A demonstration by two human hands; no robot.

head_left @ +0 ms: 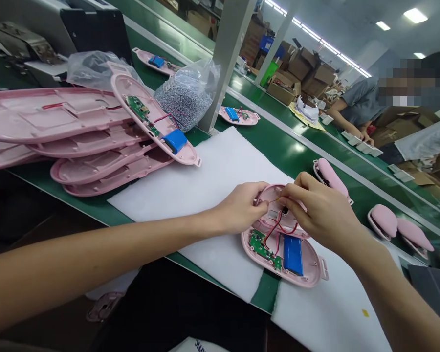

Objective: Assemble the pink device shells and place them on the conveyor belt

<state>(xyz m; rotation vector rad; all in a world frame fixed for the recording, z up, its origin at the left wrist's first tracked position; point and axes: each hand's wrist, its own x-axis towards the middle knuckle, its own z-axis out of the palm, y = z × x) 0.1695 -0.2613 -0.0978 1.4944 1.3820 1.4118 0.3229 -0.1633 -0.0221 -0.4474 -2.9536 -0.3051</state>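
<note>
On the green surface [278, 142], four pink shells [58, 127] are stacked at left. One open pink housing [282, 254] lies on white foam [205, 181], with one blue battery [292, 254] and one circuit board [264, 249]. The left hand [242, 208] and right hand [320, 210] both pinch its wires [275, 230]. No writing is legible.
</note>
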